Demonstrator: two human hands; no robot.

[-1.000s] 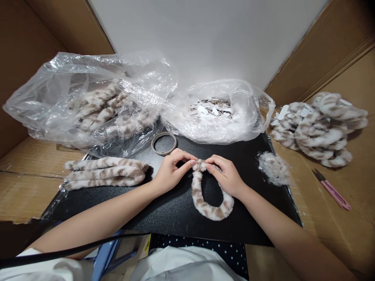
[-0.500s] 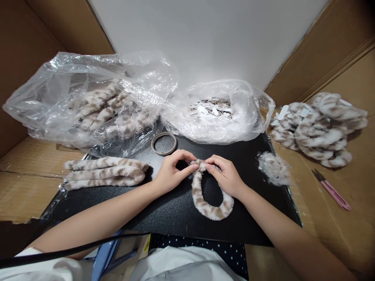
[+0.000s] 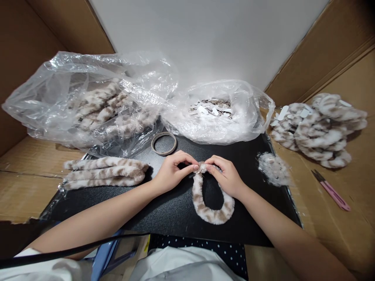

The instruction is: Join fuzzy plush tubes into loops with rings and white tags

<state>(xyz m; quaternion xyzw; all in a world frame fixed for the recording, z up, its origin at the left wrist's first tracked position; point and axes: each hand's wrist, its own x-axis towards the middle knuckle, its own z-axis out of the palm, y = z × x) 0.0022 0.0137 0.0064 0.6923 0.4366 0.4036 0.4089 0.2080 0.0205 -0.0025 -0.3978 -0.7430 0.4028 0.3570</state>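
Observation:
A plush strip (image 3: 213, 215), white with brown patches, hangs in a loop over the black tabletop. At the top of the loop, my left hand (image 3: 175, 171) pinches its left side between thumb and forefinger. My right hand (image 3: 225, 175) grips the other side, its fingers close to those of the left. The fingertips partly hide where the strip's ends meet. Left of my hands, several folded plush strips (image 3: 105, 172) lie side by side. A brown tape ring (image 3: 153, 144) rests just behind my left hand.
Behind are a clear bag (image 3: 43, 89) of plush strips and another bag (image 3: 246, 125) holding metal clips and white tags. Right of my hands lies a fuzzy clump (image 3: 274, 168). Farther right are tagged plush loops (image 3: 322, 132) and pink-handled snips (image 3: 334, 193) on cardboard (image 3: 360, 175).
The loop's lower end has shifted slightly toward me. My left fingers have closed in a little at the loop's top, while my right hand has barely moved.

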